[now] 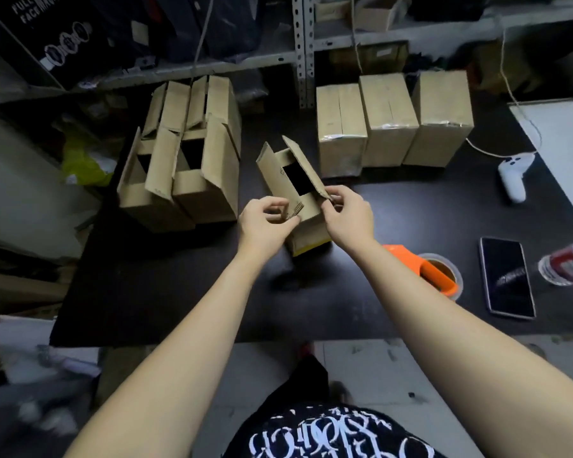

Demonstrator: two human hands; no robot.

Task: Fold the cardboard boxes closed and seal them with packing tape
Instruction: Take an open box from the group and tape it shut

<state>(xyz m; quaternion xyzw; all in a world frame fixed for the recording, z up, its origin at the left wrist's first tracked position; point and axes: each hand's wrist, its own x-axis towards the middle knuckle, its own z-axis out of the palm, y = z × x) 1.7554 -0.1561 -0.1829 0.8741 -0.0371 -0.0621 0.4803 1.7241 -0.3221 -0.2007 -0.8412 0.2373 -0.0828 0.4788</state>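
Note:
A small open cardboard box [306,213] stands tilted on the black table [179,292], its dark opening facing me with flaps spread. My left hand [267,223] pinches the near corner of its left flap. My right hand [348,213] pinches the near corner of its right flap. An orange tape dispenser [430,272] with a roll of clear tape lies to the right of my right forearm. Three sealed boxes [391,123] stand in a row at the back right. Several open boxes [186,160] with raised flaps stand clustered at the back left.
A black phone [506,280] lies at the right, beside a red, white and green tape roll [566,264]. A white game controller [515,175] with a cable sits further back. Metal shelving [303,51] rises behind the table. A white surface [556,143] adjoins the right edge.

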